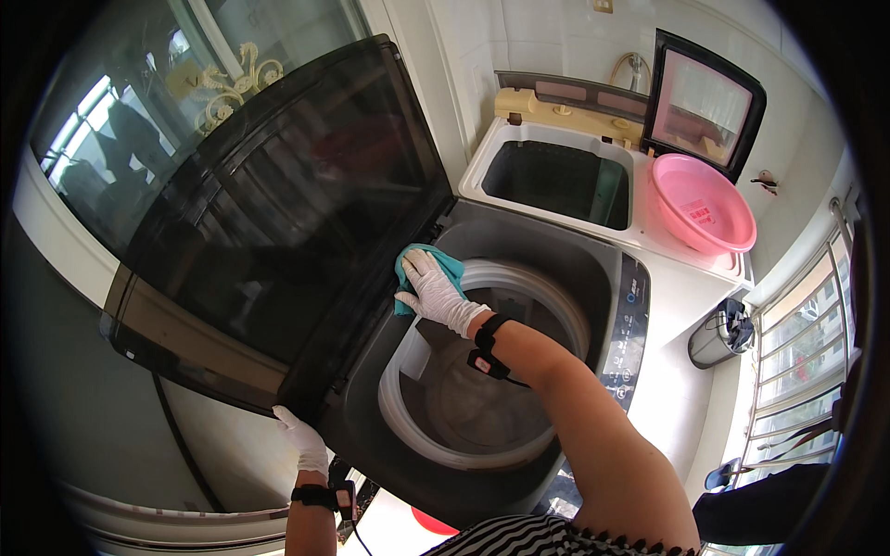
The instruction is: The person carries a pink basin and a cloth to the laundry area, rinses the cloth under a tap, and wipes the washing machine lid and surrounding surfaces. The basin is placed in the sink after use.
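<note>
My right hand (pixel 439 295), in a white glove, presses a teal cloth (pixel 452 267) onto the dark rear rim of a top-loading washing machine, beside the lid hinge. Below that forearm lies the open drum (pixel 480 396) with its pale ring (pixel 398 417). The raised lid (pixel 278 208) of dark see-through plastic leans back to the left. At its lower corner near the hinge, my gloved left hand (pixel 304 439) grips the edge; some of its fingers are hidden. A control panel (pixel 629 326) runs along the machine's front edge on the right.
Beyond the machine stands a white twin-tub washer (pixel 480 167), its framed lid (pixel 702 104) raised. On it sits a pink basin (pixel 706 205). A waste bin (pixel 716 340) stands on the floor by the barred window (pixel 799 361). Glass panes (pixel 132 132) lie behind the dark lid.
</note>
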Tool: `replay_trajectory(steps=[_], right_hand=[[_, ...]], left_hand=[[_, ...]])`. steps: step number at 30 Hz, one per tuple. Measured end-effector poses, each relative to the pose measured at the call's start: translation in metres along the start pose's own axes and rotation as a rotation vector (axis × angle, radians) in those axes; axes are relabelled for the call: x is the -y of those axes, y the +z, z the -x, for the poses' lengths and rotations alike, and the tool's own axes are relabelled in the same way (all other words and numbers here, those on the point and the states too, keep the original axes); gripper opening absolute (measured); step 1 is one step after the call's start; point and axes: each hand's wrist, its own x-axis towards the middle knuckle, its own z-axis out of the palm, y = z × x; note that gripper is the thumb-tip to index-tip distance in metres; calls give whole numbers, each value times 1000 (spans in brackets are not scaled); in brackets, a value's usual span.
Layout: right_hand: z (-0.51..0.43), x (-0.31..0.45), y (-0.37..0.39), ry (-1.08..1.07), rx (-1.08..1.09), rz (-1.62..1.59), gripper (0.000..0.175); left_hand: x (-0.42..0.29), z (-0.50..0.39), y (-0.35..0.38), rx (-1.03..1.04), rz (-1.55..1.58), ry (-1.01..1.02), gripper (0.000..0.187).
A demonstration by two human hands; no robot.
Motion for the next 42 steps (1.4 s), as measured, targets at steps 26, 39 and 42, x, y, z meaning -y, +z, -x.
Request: replay_trajectory(steps=[26,39,42], right_hand=[[-88,-110,-3,763,-126,-140,25],[-8,-14,-9,68,72,-110,68],[-14,-2,-14,6,26,-54,69]], left_hand=[[-2,3,-5,75,109,11,75],[-16,6,-5,72,-40,27,79],[-20,8,-5,85,-29,41,78]])
